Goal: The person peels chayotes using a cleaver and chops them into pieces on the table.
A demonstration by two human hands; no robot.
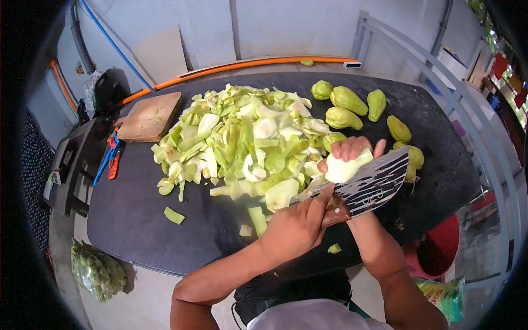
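My left hand [294, 228] is closed around the wooden handle of a broad cleaver [377, 179], with a finger stretched along the blade. The wide, dark-streaked blade slants up to the right across my right wrist. Behind it, my right hand [355, 147] grips a pale peeled chayote [346, 167], its fingers curled over the far side and its thumb at the right. The blade covers the palm and the chayote's lower edge; whether they touch, I cannot tell. Just left of both hands spreads a large heap of chayote slices and peelings [242, 137].
Several whole green chayotes [347, 100] lie at the back right of the dark table [143, 220]. A wooden chopping board [149, 118] rests at the back left, near a blue and orange-handled tool [113, 157]. Below the table's right edge stands a red bucket [448, 242]; a bagged bundle [98, 269] sits on the floor.
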